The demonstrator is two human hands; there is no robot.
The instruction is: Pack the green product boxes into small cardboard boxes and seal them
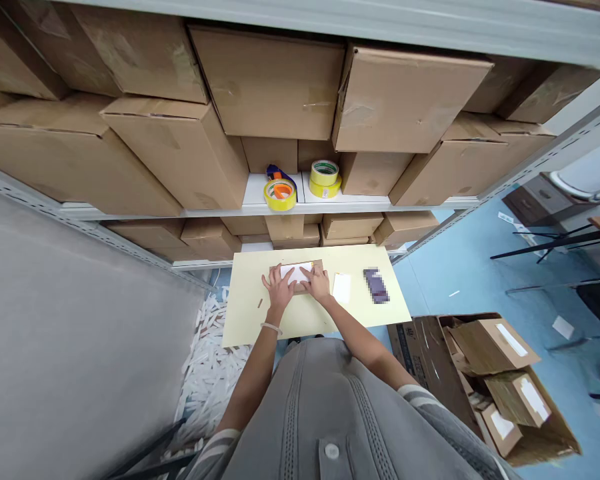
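Fingers spread flat, left hand (279,288) and right hand (319,284) press either end of the small brown cardboard box (300,287), its long axis crosswise on the pale yellow desk (305,320).

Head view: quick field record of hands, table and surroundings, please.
left hand: flat on parcel's left part, touching white label
right hand: flat on parcel's right part
table: yellow; white sheet and blurred purple item right of parcel
shelf: two yellow tape rolls among cartons
floor: open carton of labelled parcels right; paper strips left
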